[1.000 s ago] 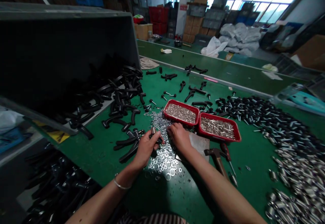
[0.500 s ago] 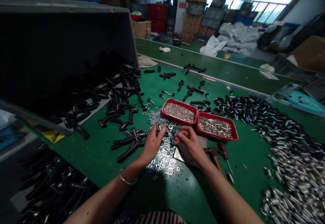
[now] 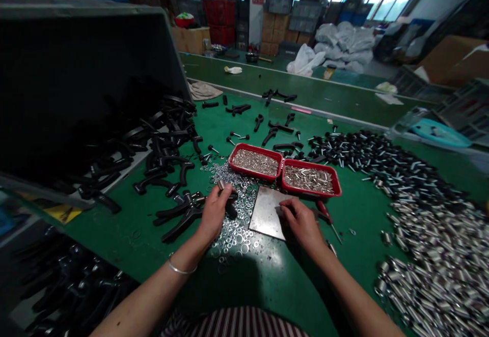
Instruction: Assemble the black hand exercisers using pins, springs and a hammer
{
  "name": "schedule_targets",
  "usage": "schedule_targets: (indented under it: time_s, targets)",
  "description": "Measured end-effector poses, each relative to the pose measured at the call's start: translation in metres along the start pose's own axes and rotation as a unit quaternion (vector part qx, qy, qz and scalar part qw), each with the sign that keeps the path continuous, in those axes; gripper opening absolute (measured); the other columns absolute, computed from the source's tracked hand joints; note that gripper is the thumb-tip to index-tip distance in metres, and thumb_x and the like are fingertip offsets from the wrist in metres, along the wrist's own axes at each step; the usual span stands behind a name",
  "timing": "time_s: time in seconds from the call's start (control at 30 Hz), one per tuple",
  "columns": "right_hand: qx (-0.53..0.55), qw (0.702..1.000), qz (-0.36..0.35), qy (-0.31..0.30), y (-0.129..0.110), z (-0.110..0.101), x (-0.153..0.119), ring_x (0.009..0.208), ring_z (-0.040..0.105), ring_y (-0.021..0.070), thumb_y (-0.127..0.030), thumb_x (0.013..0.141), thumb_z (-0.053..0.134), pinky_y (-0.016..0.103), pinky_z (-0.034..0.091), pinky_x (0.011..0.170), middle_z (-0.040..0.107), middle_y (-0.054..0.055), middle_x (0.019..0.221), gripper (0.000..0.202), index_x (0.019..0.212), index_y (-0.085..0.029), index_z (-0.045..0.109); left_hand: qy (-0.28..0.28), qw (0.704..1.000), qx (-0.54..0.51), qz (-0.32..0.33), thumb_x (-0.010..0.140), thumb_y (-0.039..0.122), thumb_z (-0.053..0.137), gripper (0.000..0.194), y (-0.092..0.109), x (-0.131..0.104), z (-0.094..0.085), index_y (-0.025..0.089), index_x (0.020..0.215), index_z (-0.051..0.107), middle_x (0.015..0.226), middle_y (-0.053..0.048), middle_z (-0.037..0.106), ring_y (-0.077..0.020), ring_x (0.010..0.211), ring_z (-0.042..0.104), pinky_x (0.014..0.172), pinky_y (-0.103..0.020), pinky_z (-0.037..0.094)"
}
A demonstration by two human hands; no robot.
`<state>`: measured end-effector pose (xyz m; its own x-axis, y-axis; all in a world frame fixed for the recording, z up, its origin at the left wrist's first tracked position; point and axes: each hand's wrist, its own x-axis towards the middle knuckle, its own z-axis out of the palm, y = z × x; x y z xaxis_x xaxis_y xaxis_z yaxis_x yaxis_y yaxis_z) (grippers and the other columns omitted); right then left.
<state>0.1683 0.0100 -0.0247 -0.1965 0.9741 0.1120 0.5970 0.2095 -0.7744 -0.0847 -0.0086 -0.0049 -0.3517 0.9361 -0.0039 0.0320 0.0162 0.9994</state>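
Observation:
My left hand [image 3: 214, 209] is closed round a black part with a metal spring [image 3: 221, 185] at its top, over the scattered washers [image 3: 241, 225]. On the right, my right hand [image 3: 301, 220] is at the edge of a flat metal plate [image 3: 267, 212], its fingers bent together; what they hold, if anything, is hidden. Behind the plate stand two red trays, one with tiny metal pieces [image 3: 255, 162], the other with small pins [image 3: 308, 178]. A screwdriver [image 3: 323, 207] lies partly behind my right hand.
Black clamp parts [image 3: 183, 220] lie left of my left hand and spill from a big grey bin [image 3: 178, 57]. Black-headed screws [image 3: 367, 153] and metal sleeves [image 3: 431, 255] are heaped at the right. A cloth [image 3: 204, 90] lies behind.
My right hand has moved away from my left hand and the washers to the metal plate's right side, uncovering the plate. The whole view has shifted, with things appearing further left.

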Motion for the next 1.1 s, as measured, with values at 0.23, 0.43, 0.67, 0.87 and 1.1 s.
schedule_targets:
  time_s: [0.23,0.43,0.67,0.87,1.1]
  targets:
    - [-0.225,0.970,-0.086,-0.001,-0.001,-0.003,-0.007,0.110,0.057,0.0271,-0.015,0.095,0.041,0.040,0.047,0.096,0.065,0.015,0.115,0.034,0.121,-0.017,0.063,-0.104,0.994,0.036,-0.007,0.093,0.049,0.051,0.033,0.008,-0.019,0.008,0.019,0.090,0.065,0.091,-0.002,0.065,-0.0183,0.089,0.058,0.084,-0.027,0.042]
    - [-0.360,0.932,-0.043,-0.010,0.005,-0.002,0.011,0.105,0.055,0.0299,-0.015,0.095,0.040,0.037,0.049,0.081,0.062,0.016,0.112,0.031,0.116,-0.018,0.063,-0.125,0.991,0.038,-0.033,0.091,0.050,0.052,0.033,0.010,-0.024,0.008,0.019,0.090,0.064,0.089,-0.002,0.066,-0.0182,0.086,0.059,0.081,-0.027,0.043]
    - [-0.140,0.988,-0.062,-0.009,-0.009,-0.012,0.011,0.105,0.055,0.0281,-0.026,0.092,0.053,0.042,0.046,0.092,0.064,0.012,0.105,0.012,0.088,-0.020,0.062,-0.128,0.991,0.025,-0.021,0.094,0.046,0.049,0.031,0.011,-0.026,0.020,0.019,0.096,0.062,0.095,-0.003,0.065,-0.0185,0.091,0.059,0.084,-0.028,0.043]
    - [0.441,0.881,0.165,-0.048,-0.052,0.005,-0.018,0.076,0.067,0.0161,-0.040,0.086,0.067,0.033,0.056,0.076,0.070,0.004,0.095,0.031,0.110,-0.022,0.062,-0.134,0.989,0.044,0.042,0.096,0.042,0.048,0.024,0.015,-0.029,0.048,0.021,0.101,0.058,0.099,-0.004,0.062,-0.0191,0.095,0.057,0.089,-0.030,0.042]
    - [0.595,0.742,0.289,-0.104,-0.053,0.015,-0.020,0.069,0.067,0.0123,-0.032,0.077,0.080,0.022,0.057,0.067,0.072,0.005,0.083,0.022,0.089,-0.015,0.070,-0.145,0.980,0.098,0.093,0.096,0.038,0.049,0.019,0.007,-0.032,0.060,0.021,0.097,0.056,0.099,-0.005,0.058,-0.0201,0.099,0.054,0.093,-0.031,0.039]
